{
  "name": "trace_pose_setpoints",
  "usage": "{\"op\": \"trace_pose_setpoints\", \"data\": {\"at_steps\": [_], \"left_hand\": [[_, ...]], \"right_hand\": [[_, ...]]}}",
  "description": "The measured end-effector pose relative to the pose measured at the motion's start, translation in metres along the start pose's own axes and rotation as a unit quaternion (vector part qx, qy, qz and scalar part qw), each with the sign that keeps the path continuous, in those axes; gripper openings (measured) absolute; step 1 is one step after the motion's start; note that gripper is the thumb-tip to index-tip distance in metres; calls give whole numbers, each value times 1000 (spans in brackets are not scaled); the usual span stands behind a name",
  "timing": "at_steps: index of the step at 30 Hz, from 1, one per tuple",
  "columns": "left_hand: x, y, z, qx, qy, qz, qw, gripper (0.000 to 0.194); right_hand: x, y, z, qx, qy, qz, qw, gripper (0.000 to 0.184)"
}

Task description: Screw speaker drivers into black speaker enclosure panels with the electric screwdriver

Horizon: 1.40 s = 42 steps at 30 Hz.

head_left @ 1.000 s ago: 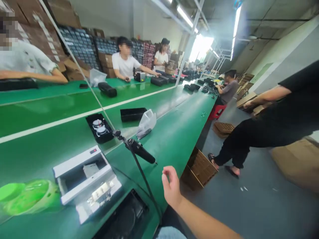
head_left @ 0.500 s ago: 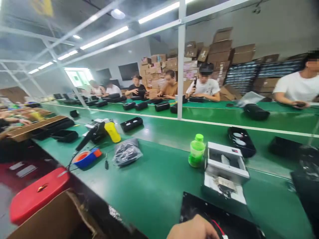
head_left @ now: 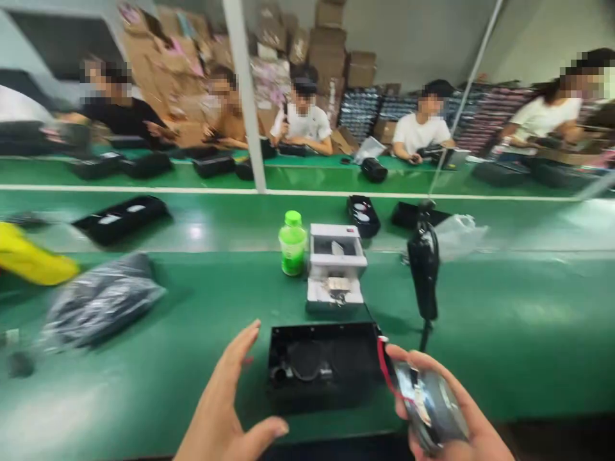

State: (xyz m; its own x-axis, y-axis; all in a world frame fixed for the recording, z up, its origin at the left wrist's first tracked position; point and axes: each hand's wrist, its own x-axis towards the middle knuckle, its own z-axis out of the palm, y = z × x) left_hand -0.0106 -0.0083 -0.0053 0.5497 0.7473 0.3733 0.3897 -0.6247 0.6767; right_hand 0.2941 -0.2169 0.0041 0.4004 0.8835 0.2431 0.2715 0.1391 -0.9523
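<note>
The left hand [head_left: 223,410] is open, its fingers spread and the thumb apart, beside the left end of a black casing [head_left: 353,365] and holding nothing. This casing is a rectangular, shallow open shell with straight walls and a curved ring shape inside; it lies close to the near edge of the smooth green counter [head_left: 519,365]. The right hand [head_left: 473,419] grips, between thumb and fingers, a round shiny part [head_left: 435,410], which looks metallic; a thin red wire [head_left: 382,363] bends from it to a small white connector [head_left: 383,339] at the casing's right end. Farther from the near edge, behind the casing, are a pale box [head_left: 336,261] with a rectangular opening and a translucent bottle [head_left: 292,246] with bright green cap. To the right is a black, elongated tool [head_left: 423,275]; to the left lies a wrinkled, glossy plastic bag [head_left: 103,301] with dark contents.
</note>
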Motion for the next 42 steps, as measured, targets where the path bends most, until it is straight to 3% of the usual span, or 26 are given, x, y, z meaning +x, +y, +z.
{"op": "trace_pose_setpoints", "data": {"at_steps": [2, 4, 7, 10, 15, 19, 26, 33, 42], "left_hand": [[6, -9, 12, 24, -25, 13, 999, 121], [12, -16, 22, 13, -64, 17, 998, 125], [18, -23, 31, -20, -101, 11, 995, 117], [21, -25, 31, -28, -100, 5, 995, 116], [19, -22, 28, -26, -131, -22, 991, 116], [19, -20, 29, -26, -123, -16, 992, 118], [19, -21, 28, -28, -125, 3, 992, 117], [19, -21, 29, -17, -119, 5, 993, 117], [19, -23, 29, -4, -124, 0, 992, 117]], "right_hand": [[0, -22, 1, -7, -15, 43, 999, 62], [15, -38, 7, -125, -3, -4, 992, 55], [49, -46, 18, -344, -22, -125, 930, 54], [79, -43, 28, -429, -98, -149, 885, 55], [100, -39, 36, -441, -184, -91, 874, 46], [103, -34, 32, -446, -241, -46, 861, 47], [113, -45, 33, -461, -323, 89, 822, 47], [112, -47, 38, -478, -297, 165, 810, 39], [106, -44, 41, -495, -309, 166, 795, 42]]}}
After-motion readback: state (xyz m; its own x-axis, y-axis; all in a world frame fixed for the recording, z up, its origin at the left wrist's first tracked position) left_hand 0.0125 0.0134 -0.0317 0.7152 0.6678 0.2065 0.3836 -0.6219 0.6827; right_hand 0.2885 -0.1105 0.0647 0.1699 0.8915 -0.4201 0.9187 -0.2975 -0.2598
